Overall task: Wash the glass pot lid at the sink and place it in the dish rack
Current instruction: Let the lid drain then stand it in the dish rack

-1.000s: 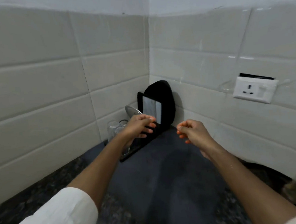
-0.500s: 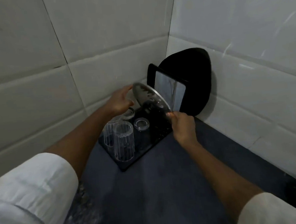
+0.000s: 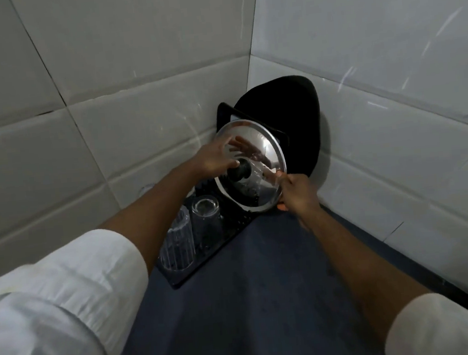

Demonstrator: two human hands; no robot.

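The glass pot lid (image 3: 254, 138) has a steel rim and a black knob and stands tilted on edge, its top facing me, above the black dish rack (image 3: 207, 265) in the tiled corner. My left hand (image 3: 214, 162) holds its left edge, fingers showing through the glass behind it and thumb by the knob. My right hand (image 3: 295, 191) pinches the rim at the lower right. The rack's far part is hidden by the lid.
Upturned clear glasses (image 3: 204, 208) stand in the rack's near half. A black tray and a round black pan (image 3: 298, 119) lean against the corner tiles behind the lid. A dark counter mat (image 3: 253, 304) lies in front of the rack.
The lid has turned from edge-on to facing me and sits higher over the rack. Both hands stay on it; my head has moved closer.
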